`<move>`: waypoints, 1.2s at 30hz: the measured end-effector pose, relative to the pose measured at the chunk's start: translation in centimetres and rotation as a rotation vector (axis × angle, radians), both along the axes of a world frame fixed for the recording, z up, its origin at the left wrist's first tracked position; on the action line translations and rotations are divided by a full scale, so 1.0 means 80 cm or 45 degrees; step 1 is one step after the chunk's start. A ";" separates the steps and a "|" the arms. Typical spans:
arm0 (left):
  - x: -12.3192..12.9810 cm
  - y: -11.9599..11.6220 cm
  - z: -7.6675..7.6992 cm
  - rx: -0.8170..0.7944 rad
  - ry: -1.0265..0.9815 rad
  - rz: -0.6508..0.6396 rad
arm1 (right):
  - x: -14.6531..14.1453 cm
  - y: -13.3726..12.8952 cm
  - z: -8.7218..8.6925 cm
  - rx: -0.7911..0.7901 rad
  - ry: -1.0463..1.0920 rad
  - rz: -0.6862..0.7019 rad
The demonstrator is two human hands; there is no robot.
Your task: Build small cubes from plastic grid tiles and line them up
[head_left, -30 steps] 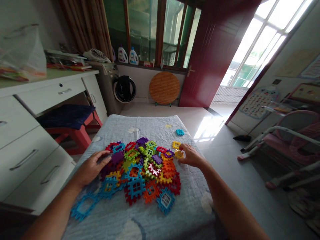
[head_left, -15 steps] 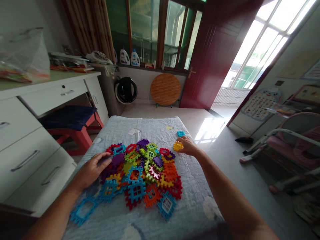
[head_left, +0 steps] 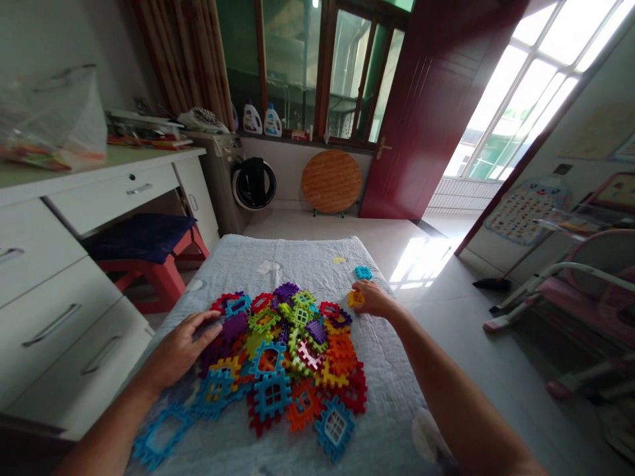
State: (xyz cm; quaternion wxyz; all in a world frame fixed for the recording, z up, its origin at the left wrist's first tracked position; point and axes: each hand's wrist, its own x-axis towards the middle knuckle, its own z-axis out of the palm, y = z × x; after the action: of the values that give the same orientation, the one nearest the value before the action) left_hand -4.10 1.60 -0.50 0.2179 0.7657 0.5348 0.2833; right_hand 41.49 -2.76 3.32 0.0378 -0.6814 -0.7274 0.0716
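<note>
A pile of colourful plastic interlocking building pieces [head_left: 272,390], with toothed edges and some window grids, lies in the middle of the cloth-covered surface [head_left: 297,254]. My left hand [head_left: 184,345] rests at the pile's left side, fingers apart, beside a purple piece [head_left: 234,326]; it holds nothing. To the right of the pile, my right hand [head_left: 373,297] pinches a yellow building piece [head_left: 355,299] low over the cloth. Just beyond that hand lies a small blue piece [head_left: 364,272]. A blue frame piece [head_left: 163,433] sits near my left forearm.
On the left stand a white desk [head_left: 104,211] and a red stool [head_left: 171,271] with a dark seat. A washing machine [head_left: 223,172] and a round wooden tabletop [head_left: 331,182] are at the back. A pink chair [head_left: 590,284] stands to the right.
The whole view has shifted slightly, so everything sits a little lower. My right hand keeps the yellow piece at nearly the same spot; my left hand stays by the pile.
</note>
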 end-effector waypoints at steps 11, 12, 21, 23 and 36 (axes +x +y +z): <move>-0.002 0.000 -0.002 -0.013 -0.002 0.025 | -0.015 0.057 0.029 0.154 -0.030 -0.148; -0.001 0.000 -0.001 -0.009 -0.004 0.029 | -0.016 0.067 0.028 0.156 -0.025 -0.161; 0.002 -0.005 0.005 0.003 -0.030 0.030 | 0.012 0.107 0.017 0.095 0.091 -0.125; 0.002 -0.005 0.005 0.006 -0.036 0.028 | 0.028 0.109 0.025 0.149 0.126 -0.135; 0.001 -0.005 0.003 0.003 -0.032 0.014 | 0.004 0.105 0.005 0.005 0.043 -0.044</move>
State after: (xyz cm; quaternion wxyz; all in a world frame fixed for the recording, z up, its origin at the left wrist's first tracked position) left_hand -4.00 1.24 -0.26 0.2222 0.7594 0.5360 0.2945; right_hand 41.77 5.64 3.73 0.0527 -0.6925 -0.7149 0.0811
